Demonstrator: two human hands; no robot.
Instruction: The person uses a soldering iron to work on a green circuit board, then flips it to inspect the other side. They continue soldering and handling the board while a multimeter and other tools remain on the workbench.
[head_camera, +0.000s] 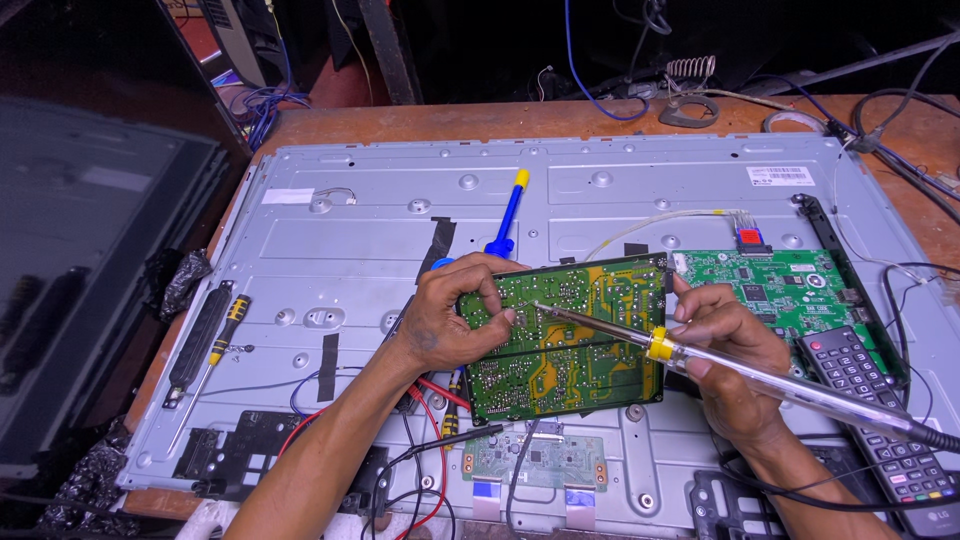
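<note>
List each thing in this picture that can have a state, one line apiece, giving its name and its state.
left hand: gripping the board's left edge
right hand: gripping the soldering iron
soldering iron: tip touching the board
power board: tilted, solder side up
main board: mounted flat on the panel
remote control: lying face up
blue screwdriver: lying on the panel

Your circuit board (565, 340) is green with yellow patches and pale trace lines. Your soldering iron (770, 385) has a clear handle with a yellow collar. The second board (790, 285) is plain green. Metal panel (380, 230) is light grey, desk (420, 122) brown, screwdriver (508, 215) blue with a yellow end, remote (880, 425) black.
</note>
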